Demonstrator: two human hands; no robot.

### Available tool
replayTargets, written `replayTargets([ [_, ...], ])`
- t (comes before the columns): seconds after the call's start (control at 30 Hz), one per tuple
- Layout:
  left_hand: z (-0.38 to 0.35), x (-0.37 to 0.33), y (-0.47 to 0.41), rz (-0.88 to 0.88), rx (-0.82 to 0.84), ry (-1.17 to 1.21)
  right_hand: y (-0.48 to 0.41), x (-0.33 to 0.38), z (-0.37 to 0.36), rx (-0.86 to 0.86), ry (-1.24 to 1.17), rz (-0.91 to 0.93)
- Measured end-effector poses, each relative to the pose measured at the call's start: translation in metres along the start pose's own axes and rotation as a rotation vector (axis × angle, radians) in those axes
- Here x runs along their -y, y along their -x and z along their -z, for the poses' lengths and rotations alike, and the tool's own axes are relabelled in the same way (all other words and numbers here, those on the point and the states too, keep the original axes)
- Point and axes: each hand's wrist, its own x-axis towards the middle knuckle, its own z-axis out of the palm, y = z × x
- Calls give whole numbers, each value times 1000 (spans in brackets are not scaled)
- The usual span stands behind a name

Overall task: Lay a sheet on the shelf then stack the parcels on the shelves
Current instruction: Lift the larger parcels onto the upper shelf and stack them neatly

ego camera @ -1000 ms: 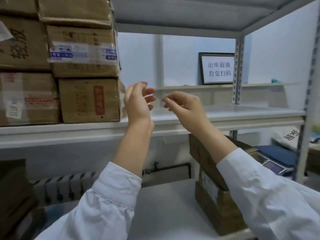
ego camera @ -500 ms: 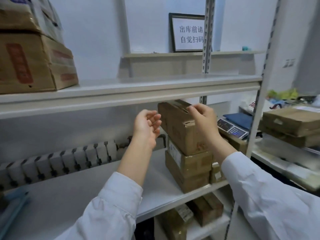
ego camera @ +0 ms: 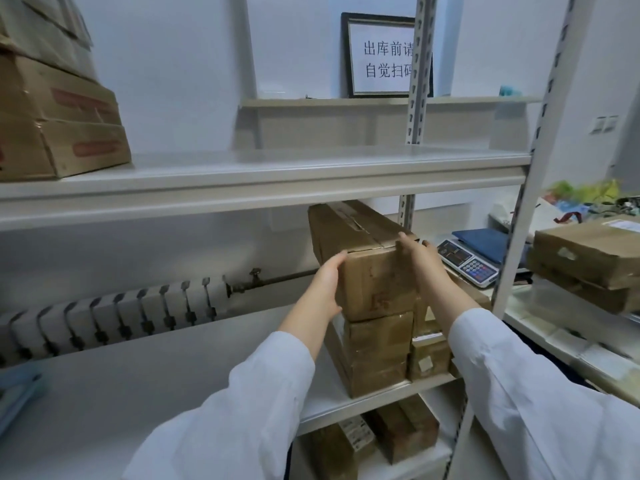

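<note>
My left hand point(ego camera: 327, 284) and right hand point(ego camera: 420, 263) clamped on either end of the top parcel point(ego camera: 367, 258), parcel atop a stack point(ego camera: 377, 351) at the middle shelf's point(ego camera: 138, 368) right end, just under the upper shelf's edge point(ego camera: 263, 199), upper shelf bare right of its boxes point(ego camera: 59, 133), middle shelf open to the left.

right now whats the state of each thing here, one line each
top box: gripped at both sides, on the stack
left hand: pressed on its left side
right hand: holding its right top corner
upper shelf: bare right of the left cartons
scale: display lit
</note>
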Motion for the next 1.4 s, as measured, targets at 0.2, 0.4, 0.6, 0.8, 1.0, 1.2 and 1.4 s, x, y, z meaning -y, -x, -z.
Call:
replayTargets([
  [0.2, 3, 2, -6, 16, 43, 67, 5, 5, -5, 67, 2, 79],
  [0.4, 27, 2, -15, 62, -183, 242, 23, 8, -21, 193, 13, 223],
  [0.6, 59, 7, -14, 84, -299, 291, 31, 6, -35, 302, -10, 193],
  [0.8, 100, 2, 0, 72, -328, 293, 27, -3, -32, 203, 41, 190],
  [1.0, 152, -6, 19, 54, -316, 157, 25, -2, -24, -48, 177, 194],
  [1.2, 185, 2, 40, 80, -324, 22, 37, 0, -28, -7, 215, 170],
  [1.4, 197, 1, 60, 95, -311, -49, 50, 5, -38, -12, 299, 167],
])
